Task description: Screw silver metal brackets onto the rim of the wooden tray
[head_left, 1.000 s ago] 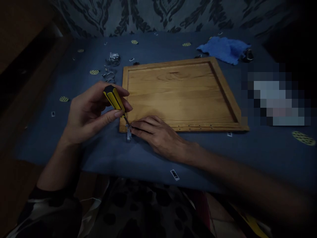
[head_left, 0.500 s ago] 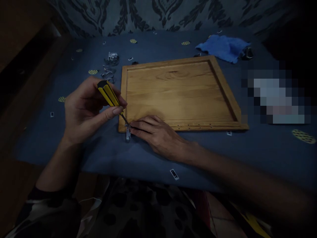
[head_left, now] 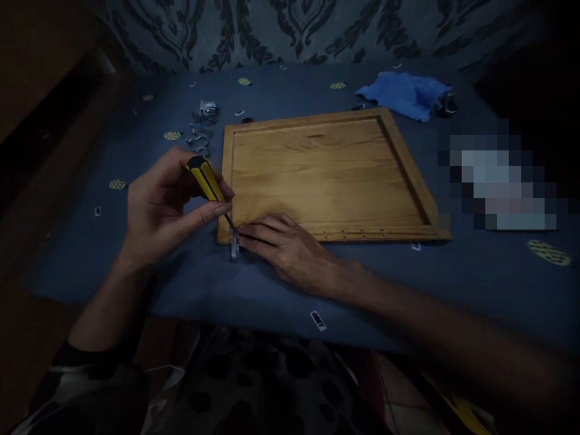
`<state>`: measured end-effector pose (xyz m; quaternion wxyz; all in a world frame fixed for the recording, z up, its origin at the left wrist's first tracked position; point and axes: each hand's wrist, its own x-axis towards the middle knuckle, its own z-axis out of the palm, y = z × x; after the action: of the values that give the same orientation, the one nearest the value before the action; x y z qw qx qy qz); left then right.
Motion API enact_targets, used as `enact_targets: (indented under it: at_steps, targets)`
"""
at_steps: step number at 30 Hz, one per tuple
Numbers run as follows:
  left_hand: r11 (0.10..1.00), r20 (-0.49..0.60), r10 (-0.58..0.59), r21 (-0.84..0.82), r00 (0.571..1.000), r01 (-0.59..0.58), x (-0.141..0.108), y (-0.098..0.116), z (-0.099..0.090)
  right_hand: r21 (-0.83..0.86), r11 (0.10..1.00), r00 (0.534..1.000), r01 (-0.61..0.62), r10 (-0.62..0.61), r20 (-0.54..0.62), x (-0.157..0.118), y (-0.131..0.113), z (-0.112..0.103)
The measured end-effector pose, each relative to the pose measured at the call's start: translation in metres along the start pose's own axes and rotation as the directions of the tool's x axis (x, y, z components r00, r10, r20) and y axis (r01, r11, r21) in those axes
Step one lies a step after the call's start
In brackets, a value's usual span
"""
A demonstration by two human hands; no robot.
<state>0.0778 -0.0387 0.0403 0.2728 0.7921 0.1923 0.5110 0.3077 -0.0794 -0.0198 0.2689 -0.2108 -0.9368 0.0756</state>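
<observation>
Currently left hand (head_left: 156, 202) pinching screwdriver (head_left: 206, 180), tip at hinge (head_left: 234, 248); right hand (head_left: 292, 251) beside it on wooden panel (head_left: 312, 172), grip unclear

tip of the screwdriver (head_left: 206, 179) indistinct at the metal fitting (head_left: 234, 248), pixelated object (head_left: 502, 181) unidentifiable

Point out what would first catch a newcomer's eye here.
Probably the yellow-and-black screwdriver, held aslant in the left hand and pointing down at a small metal fitting by the near left corner of the wooden panel. The panel itself, warm brown amid the dark blue surface, comes close behind. Next might be the bright blue rag beyond its far right corner.
</observation>
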Motion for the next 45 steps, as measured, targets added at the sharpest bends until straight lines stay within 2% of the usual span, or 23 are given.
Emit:
enact_targets:
  at_steps: [4, 9, 19, 25, 30, 34, 41, 45]
  targets:
    - [0.999, -0.071, -0.034, 0.024, 0.997, 0.036, -0.003, 0.000, 0.000, 0.001, 1.000, 1.000, -0.010, 0.010, 0.015, 0.000, 0.000, 0.000]
    - [0.984, -0.116, -0.167, 0.043, 0.979, 0.173, -0.005, 0.006, 0.001, 0.003, 1.000, 1.000, 0.003, -0.003, -0.001, -0.001, 0.000, 0.001]
    - [0.986, -0.056, -0.145, 0.080, 0.988, 0.149, -0.003, 0.009, 0.001, -0.014, 1.000, 0.999, -0.002, 0.001, -0.033, -0.001, 0.000, 0.003]
    - [0.980, -0.112, -0.165, 0.092, 0.980, 0.175, -0.003, 0.008, 0.003, 0.008, 1.000, 1.000, -0.009, 0.009, -0.018, -0.002, -0.001, 0.003]
    - [0.967, -0.114, -0.200, 0.135, 0.973, 0.215, 0.000, 0.011, 0.004, -0.006, 1.000, 0.999, -0.002, 0.002, -0.037, -0.002, -0.001, 0.004]
    - [0.960, -0.088, -0.220, 0.156, 0.971, 0.232, 0.001, 0.014, 0.002, -0.007, 1.000, 1.000, -0.006, 0.006, -0.017, -0.002, -0.001, 0.003]
    - [0.966, -0.006, -0.178, 0.192, 0.984, 0.176, 0.005, 0.022, 0.002, -0.021, 1.000, 0.999, 0.019, -0.020, -0.046, -0.002, 0.000, 0.003]
    - [0.962, 0.010, -0.154, 0.229, 0.988, 0.148, 0.005, 0.022, 0.000, -0.009, 1.000, 1.000, 0.005, -0.005, -0.020, -0.001, 0.000, 0.002]
